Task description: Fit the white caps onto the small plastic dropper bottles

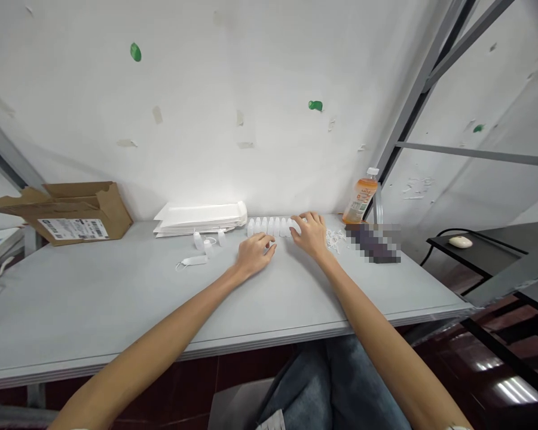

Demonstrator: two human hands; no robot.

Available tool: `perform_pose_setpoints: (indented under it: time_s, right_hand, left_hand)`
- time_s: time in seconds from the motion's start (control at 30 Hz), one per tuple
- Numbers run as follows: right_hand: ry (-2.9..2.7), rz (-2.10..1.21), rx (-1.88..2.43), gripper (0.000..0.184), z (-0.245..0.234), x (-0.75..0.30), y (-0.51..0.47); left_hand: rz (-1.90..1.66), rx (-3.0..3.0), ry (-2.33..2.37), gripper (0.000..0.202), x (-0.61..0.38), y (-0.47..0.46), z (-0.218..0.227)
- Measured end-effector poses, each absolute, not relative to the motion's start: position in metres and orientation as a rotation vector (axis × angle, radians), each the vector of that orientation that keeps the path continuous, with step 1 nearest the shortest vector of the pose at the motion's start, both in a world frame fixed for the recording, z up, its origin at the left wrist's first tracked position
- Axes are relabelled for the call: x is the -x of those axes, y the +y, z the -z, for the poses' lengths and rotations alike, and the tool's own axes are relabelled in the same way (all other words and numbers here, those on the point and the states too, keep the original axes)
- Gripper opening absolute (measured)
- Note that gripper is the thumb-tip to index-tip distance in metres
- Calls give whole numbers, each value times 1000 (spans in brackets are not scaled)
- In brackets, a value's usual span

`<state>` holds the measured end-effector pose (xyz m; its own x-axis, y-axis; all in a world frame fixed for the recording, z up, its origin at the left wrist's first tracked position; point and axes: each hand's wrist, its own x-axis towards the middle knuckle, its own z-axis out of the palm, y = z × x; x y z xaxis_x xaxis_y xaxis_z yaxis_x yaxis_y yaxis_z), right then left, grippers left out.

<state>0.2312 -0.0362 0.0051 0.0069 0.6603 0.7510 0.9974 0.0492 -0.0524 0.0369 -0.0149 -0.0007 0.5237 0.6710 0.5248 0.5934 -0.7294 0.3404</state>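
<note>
Small white plastic dropper bottles (270,227) stand upright in a tight row near the back of the table. My right hand (311,234) is over the right end of this row, fingers curved and apart; the bottles beneath it are partly hidden, so contact is unclear. Just in front of the row's left end, my left hand (254,255) rests low with loosely bent fingers, thumb apart, nothing visible in it. Left of it are a few loose white bottles (198,240) and a white piece with a thin loop (194,261) lying down. Tiny white parts (335,240) lie scattered beside my right hand.
A stack of white trays or sheets (197,218) lies against the wall. At the left stands an opened cardboard box (87,212). An orange drink bottle (361,197) and a blurred-out dark item (374,242) are at the right, near the metal frame (407,113).
</note>
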Motion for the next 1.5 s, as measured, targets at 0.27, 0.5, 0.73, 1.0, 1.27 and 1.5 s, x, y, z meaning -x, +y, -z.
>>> perform_pose_setpoints:
  time_s: [0.27,0.5,0.73,1.0,1.27,1.5]
  right_hand:
    - [-1729,549,1678,15,1,-241,-29]
    - [-1744,482,1657,13,-3,-230,-34]
    - [-1546,186,1467,10,-12,-223,-51]
    - [-1550,-456,1233,11,-17,-194,-61]
    - [-1496,240,1505,16,-23,-247,-61]
    - [-1245,329,2058,16,-14,-316,-84]
  left_hand:
    - [-976,-2639,1099,17,-34,-20,1]
    - [-1090,-2640,1074,16,-33,-24,-1]
    - [-1110,-2603,1040,20,-33,-28,-4]
    - [-977,-2522,976,28,-34,-24,-3]
    - [-978,-2479,1071,26,-32,-20,0]
    - [-908,-2498,1078,25,-33,-24,0]
